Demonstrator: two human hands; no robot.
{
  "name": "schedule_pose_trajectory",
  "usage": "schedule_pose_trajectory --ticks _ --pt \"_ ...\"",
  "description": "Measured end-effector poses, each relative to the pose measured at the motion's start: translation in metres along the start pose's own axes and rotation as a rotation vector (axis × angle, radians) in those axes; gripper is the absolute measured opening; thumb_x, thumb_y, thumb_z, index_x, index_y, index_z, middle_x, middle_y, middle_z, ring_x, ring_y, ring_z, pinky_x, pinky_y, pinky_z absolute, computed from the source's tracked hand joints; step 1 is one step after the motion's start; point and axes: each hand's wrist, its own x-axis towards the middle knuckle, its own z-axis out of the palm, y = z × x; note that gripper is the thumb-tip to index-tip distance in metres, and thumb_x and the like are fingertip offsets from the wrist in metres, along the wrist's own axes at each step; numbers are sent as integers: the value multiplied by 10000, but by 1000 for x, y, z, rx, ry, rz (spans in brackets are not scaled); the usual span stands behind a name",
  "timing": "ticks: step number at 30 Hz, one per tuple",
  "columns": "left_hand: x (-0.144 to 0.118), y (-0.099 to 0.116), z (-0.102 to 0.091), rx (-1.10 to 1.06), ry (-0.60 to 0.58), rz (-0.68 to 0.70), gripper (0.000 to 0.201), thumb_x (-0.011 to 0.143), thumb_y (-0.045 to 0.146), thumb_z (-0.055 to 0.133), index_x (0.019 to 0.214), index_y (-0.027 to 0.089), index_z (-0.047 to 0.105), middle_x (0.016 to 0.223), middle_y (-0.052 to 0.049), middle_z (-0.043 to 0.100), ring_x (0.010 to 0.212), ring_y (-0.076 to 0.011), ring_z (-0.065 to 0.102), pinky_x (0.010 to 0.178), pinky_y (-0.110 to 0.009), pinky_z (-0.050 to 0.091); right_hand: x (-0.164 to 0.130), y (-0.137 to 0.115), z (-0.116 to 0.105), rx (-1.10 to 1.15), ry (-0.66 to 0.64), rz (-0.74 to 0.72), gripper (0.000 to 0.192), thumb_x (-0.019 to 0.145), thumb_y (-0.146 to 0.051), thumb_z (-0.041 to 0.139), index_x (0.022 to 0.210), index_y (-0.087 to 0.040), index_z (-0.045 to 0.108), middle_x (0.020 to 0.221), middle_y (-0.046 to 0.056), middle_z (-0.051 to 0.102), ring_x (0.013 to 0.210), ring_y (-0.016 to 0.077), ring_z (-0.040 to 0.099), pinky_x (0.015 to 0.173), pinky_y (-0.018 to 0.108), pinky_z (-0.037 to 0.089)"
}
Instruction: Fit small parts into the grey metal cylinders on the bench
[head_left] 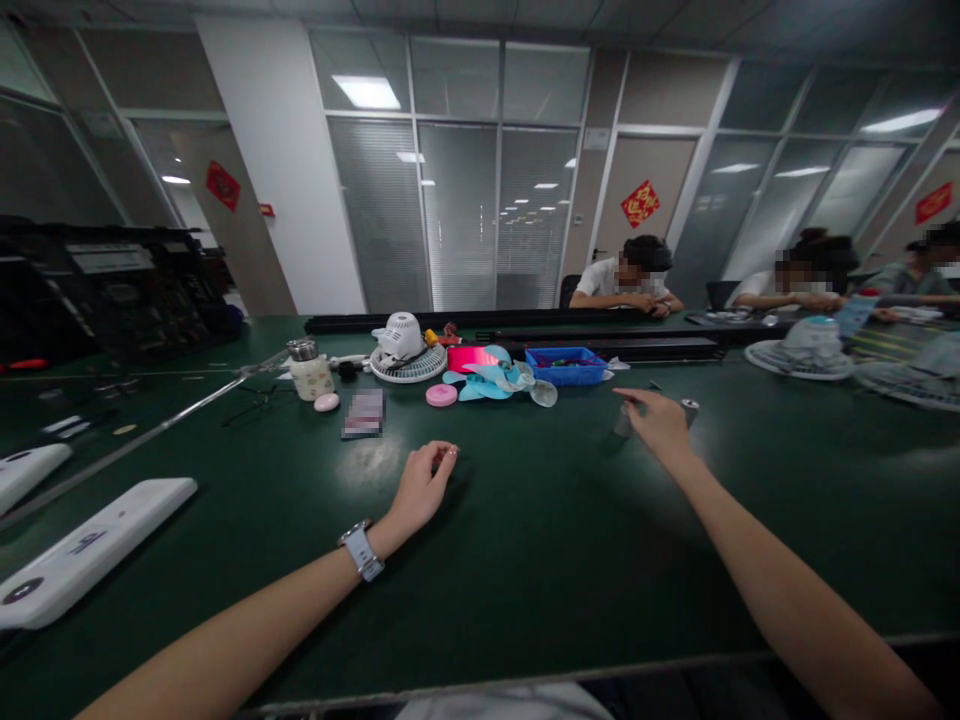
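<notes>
My right hand (660, 420) pinched a small grey part (689, 408) on the bench (540, 540), seemingly light, stiff, best held by its sides; my left hand (421, 487) rested loosely curled.

The right hand (658, 422) covers most of a small grey object (688, 409) near the table's (525, 560) far edge; what the curled left hand (421, 487) holds is hidden.

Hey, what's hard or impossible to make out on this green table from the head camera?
- Small grey thing by the right hand: mostly hidden behind the hand, too small to identify.
- Left hand: fingers curl under, so any contents stay hidden.
- Flat card: blurred out.
- Blue tray: contents too small.
</notes>
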Motion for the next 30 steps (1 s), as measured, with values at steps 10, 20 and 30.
schedule_pose_trajectory --ticks 10,20,30 --pt "2 -2 2 -8 17 28 406 943 515 418 1022 193 651 991 -72 682 905 -226 591 829 -381 452 -2 16 14 15 41 59 342 832 -164 519 1073 -220 754 1002 55 762 901 250 713 822 359 532" --pt "1 3 -1 -14 1 19 401 940 493 428 1048 177 651 1027 -88 685 927 -229 595 826 -379 460 -1 24 16 65 44 80 328 823 -152 521 1043 -212 756 1002 57 760 905 250 708 863 384 526" --pt "2 -1 1 -1 -14 32 391 937 497 428 1039 188 644 1019 -79 689 920 -226 597 788 -352 452 -2 27 19 114 81 60 308 817 -156 514 998 -206 758 994 60 759 901 237 702 875 374 517"
